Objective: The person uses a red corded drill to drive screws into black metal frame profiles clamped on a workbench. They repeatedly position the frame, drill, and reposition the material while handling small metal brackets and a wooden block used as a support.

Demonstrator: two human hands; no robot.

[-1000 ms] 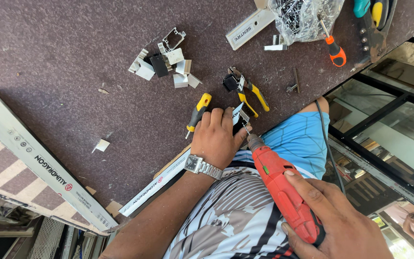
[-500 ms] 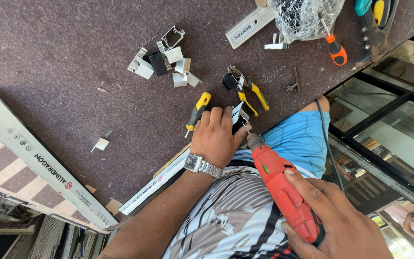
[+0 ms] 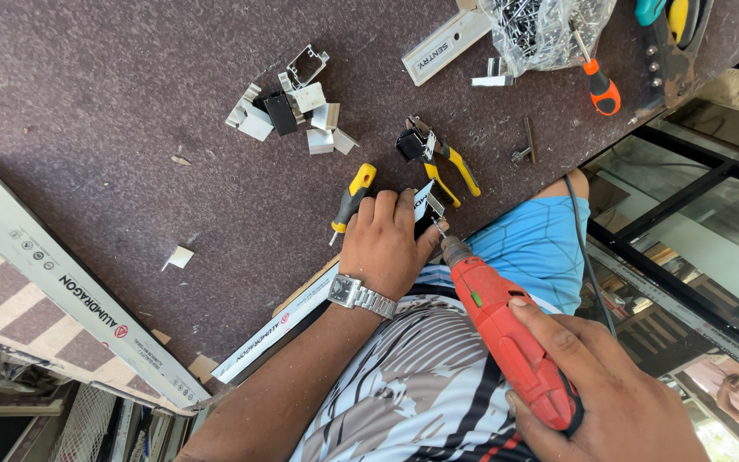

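Fingers (image 3: 391, 205) of our left hand (image 3: 382, 244) clamp a white-wrapped aluminium strip (image 3: 301, 315); our right hand (image 3: 609, 393) grips a red electric drill (image 3: 506, 338) against it

The bright red plastic power drill (image 3: 506, 342) carries a small green mark on its body. The dark purple-brown speckled worktop (image 3: 130, 103) lies under a yellow-and-black handled screwdriver (image 3: 352, 198), yellow-handled black pliers (image 3: 440, 158) and an orange-handled screwdriver (image 3: 596, 81) far right. The pile of small silver aluminium offcuts (image 3: 297, 107) includes one black piece. The striped shirt (image 3: 421, 376) is white, grey and black (with a red streak), beside plain blue shorts (image 3: 536, 248).
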